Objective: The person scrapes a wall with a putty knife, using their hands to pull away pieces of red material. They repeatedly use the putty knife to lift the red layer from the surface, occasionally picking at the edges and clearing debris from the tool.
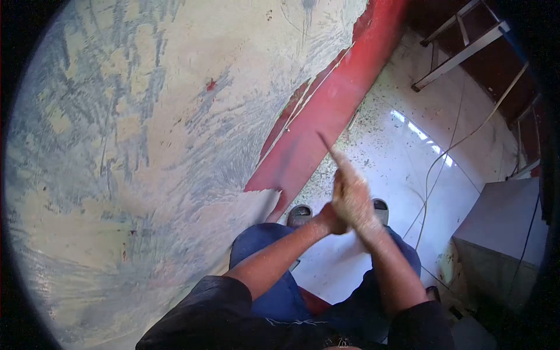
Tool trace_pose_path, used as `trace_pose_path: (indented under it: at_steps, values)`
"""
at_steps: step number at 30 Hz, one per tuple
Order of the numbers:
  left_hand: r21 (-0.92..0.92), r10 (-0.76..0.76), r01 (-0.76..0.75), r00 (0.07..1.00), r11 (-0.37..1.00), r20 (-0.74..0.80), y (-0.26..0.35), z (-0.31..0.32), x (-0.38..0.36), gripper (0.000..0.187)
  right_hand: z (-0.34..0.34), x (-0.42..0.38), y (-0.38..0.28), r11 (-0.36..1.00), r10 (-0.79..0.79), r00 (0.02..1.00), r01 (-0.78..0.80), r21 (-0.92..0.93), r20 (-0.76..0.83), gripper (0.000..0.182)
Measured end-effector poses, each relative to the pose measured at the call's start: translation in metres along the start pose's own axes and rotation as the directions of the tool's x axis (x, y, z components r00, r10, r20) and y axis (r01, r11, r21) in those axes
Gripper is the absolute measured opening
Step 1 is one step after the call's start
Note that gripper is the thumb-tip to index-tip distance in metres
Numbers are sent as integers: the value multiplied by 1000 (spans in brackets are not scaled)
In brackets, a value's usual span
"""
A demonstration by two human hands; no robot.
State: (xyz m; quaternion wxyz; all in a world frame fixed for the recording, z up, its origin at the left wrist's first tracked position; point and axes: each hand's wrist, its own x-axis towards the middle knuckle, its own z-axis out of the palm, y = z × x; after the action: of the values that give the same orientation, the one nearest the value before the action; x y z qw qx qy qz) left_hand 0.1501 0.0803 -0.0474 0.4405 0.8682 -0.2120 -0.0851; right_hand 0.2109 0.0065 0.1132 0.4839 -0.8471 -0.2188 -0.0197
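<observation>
Head view. A thin dark tool [325, 142] is held in the right hand [352, 193], fingers drawn in narrowly about its near end; its tip is pointed up and leftward in the view, over the red band [338, 96] or just above it; contact cannot be told. The left hand [334, 219] is pressed close against the right near the wrist, partly hidden; its grip, and whether anything is held in it, cannot be told. Detail is softened by blur.

The large panel [169, 122] is seen at left, covered in patchy cream and grey coating, bordered by the red band. A small red spot [211, 85] is shown through the coating.

Pale floor tiles [396, 157] are strewn with fine debris beside the band. Sandals [300, 214] are worn on the feet. At upper right, a metal frame [461, 57] is stood on the floor; a thin cable [466, 137] is trailed across the tiles. A grey box-like block [503, 213] is seen at far right.
</observation>
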Motion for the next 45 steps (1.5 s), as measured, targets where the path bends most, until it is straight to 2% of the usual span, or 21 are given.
trace_pose_path:
  at_steps: [1,2,3,6,8,11,14,18,21,24,26,27,29,32,34,36,38,41,42,44,45]
  values:
    - [108,-179,158,955,982,238,21,-3,0,39,4,-9,-17,999,33,999,-34,30,34,52]
    - [235,-330,251,851,939,409,43,-10,0,39,8,-17,-31,994,89,985,-77,-83,149,58]
    - [317,-409,276,756,907,511,57,-4,-2,38,9,-23,-47,988,139,968,-120,-101,209,60]
    - [454,-520,269,567,850,639,82,37,-22,36,21,-22,-69,981,182,948,-193,15,263,65]
    - [515,-564,251,510,819,649,93,54,-32,34,28,-21,-80,972,181,949,-213,103,258,68]
    - [573,-612,244,475,782,633,94,62,-44,33,58,-31,-88,981,116,938,-160,112,328,74]
    - [599,-627,240,492,764,604,96,52,-46,31,84,-30,-98,971,101,981,-134,200,165,80]
    - [625,-589,134,529,769,611,104,33,-42,30,95,-25,-96,958,129,988,-146,247,84,83]
    - [633,-578,63,484,771,656,112,23,-37,29,103,-25,-96,958,112,993,-97,270,-42,80]
    - [581,-552,25,346,814,759,108,20,-33,41,103,-18,-97,976,119,980,-87,201,-157,78]
    - [393,-409,133,439,910,800,87,18,-45,41,101,-3,-94,983,73,976,-36,178,-207,76]
    - [360,-365,106,485,927,795,90,10,-47,44,98,14,-93,985,64,963,-19,172,-263,74]
    - [371,-296,-17,569,929,767,120,-26,-42,52,83,58,-84,982,117,940,-62,178,-321,74]
    - [294,-52,-185,761,938,646,58,49,-39,31,1,122,-90,893,362,926,-311,326,-107,76]
    - [356,-166,-107,737,928,655,108,-34,-26,24,-38,149,-34,782,441,891,-441,441,109,60]
    - [366,-143,-127,767,922,626,89,-48,-21,25,-64,129,-12,588,542,836,-454,669,90,71]
    - [379,-194,-52,790,924,581,52,-50,-12,25,-70,74,-16,526,651,755,-377,762,-76,63]
    - [391,-405,271,858,880,316,55,-102,-2,31,-48,-22,12,475,736,675,-460,750,-52,39]
    - [317,-441,377,883,870,162,52,-114,3,34,-36,-52,19,444,784,620,-524,727,-32,32]
    - [92,-482,495,866,864,-132,51,-132,2,38,-6,-99,49,299,910,415,-688,662,21,29]
    - [-46,-488,495,831,868,-268,51,-134,0,41,4,-106,52,349,891,454,-699,624,10,34]
